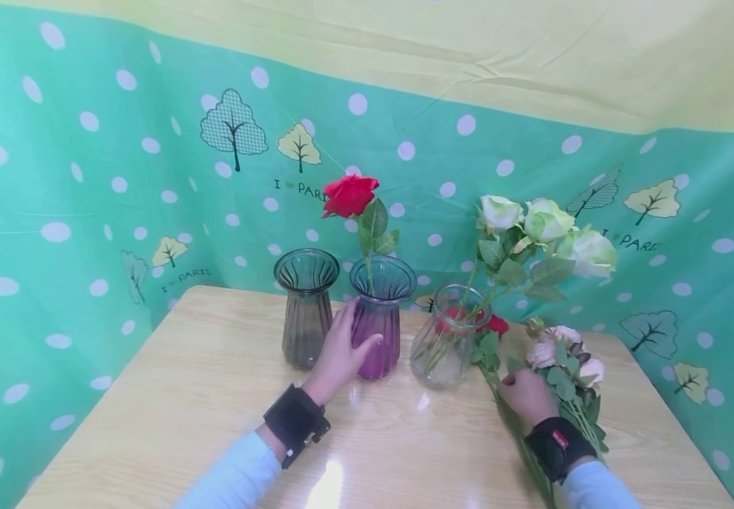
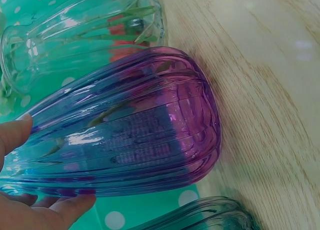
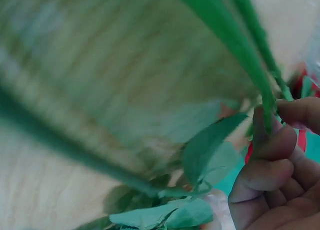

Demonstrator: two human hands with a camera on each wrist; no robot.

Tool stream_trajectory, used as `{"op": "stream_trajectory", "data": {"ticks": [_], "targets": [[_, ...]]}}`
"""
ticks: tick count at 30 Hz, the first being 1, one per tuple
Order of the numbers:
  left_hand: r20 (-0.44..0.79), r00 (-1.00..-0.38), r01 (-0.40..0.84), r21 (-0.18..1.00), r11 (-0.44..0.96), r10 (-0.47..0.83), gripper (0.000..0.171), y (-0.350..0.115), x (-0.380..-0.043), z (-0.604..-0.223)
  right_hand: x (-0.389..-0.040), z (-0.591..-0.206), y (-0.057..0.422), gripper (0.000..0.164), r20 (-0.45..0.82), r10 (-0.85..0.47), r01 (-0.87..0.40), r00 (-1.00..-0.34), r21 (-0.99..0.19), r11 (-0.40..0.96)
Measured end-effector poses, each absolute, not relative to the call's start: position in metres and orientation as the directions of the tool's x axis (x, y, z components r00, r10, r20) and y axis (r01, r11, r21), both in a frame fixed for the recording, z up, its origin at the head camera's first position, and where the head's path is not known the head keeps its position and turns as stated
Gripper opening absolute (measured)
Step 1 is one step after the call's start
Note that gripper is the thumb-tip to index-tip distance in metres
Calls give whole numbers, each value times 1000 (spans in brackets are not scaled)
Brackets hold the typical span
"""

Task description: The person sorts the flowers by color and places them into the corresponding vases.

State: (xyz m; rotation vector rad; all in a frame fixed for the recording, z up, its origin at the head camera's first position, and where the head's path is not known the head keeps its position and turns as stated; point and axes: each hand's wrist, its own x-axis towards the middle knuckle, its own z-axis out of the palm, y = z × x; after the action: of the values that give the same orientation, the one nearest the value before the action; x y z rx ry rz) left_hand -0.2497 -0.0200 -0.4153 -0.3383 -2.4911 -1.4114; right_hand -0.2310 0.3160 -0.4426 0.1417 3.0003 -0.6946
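Note:
My left hand (image 1: pixel 341 353) holds the purple glass vase (image 1: pixel 382 346), thumb on one side and fingers on the other. In the left wrist view the ribbed purple vase (image 2: pixel 145 125) spans the picture, its base against the wooden table. A single red rose (image 1: pixel 351 196) stands in this vase, leaning left. Over at the right, my right hand (image 1: pixel 528 397) is at the green stems of red roses (image 1: pixel 494 324) lying on the table. The right wrist view shows its thumb and finger pinching a green stem (image 3: pixel 267 97). Pink roses (image 1: pixel 561 346) lie right beside this hand.
A grey glass vase (image 1: pixel 306 325) stands left of the purple one. To the right, a clear glass vase (image 1: pixel 443 360) holds white roses (image 1: pixel 548 220) that lean right. All stand towards the back of the wooden table (image 1: pixel 214 396), before a green dotted curtain (image 1: pixel 119 127).

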Motion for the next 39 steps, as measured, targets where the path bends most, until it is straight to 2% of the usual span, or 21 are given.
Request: {"op": "stream_trajectory", "data": {"ticks": [6,13,15,18,24,26,29,32,39], "targets": [[328,-942,318,805,502,71,80,-19,-249,-416,-230,-429,323,25,-43,116,121,-992,-539,834],[326,-943,313,800,511,67,80,-19,-249,-416,-231,-421,333,33,35,192,143,-981,-543,827],[326,-943,313,801,511,69,80,-19,-249,-416,-230,-419,334,36,24,210,163,-977,-549,820],[328,-942,316,800,510,69,80,-19,-249,-417,-227,-417,332,40,-35,241,208,-970,-635,744],[337,-939,322,795,515,68,79,-19,-250,-417,-220,-411,320,46,-168,271,272,-948,-870,411],[344,-936,329,793,512,69,79,-18,-250,-416,-219,-413,318,47,-162,256,236,-953,-927,291],[350,-934,336,792,510,71,78,-18,-250,-415,-221,-422,320,39,-87,231,111,-969,-990,93],[356,-932,341,788,513,73,78,-18,-250,-415,-215,-412,313,25,-27,198,16,-980,-998,-57],[340,-938,324,796,511,66,78,-19,-251,-416,-195,-349,275,10,60,238,-151,-969,-910,-386]]}}
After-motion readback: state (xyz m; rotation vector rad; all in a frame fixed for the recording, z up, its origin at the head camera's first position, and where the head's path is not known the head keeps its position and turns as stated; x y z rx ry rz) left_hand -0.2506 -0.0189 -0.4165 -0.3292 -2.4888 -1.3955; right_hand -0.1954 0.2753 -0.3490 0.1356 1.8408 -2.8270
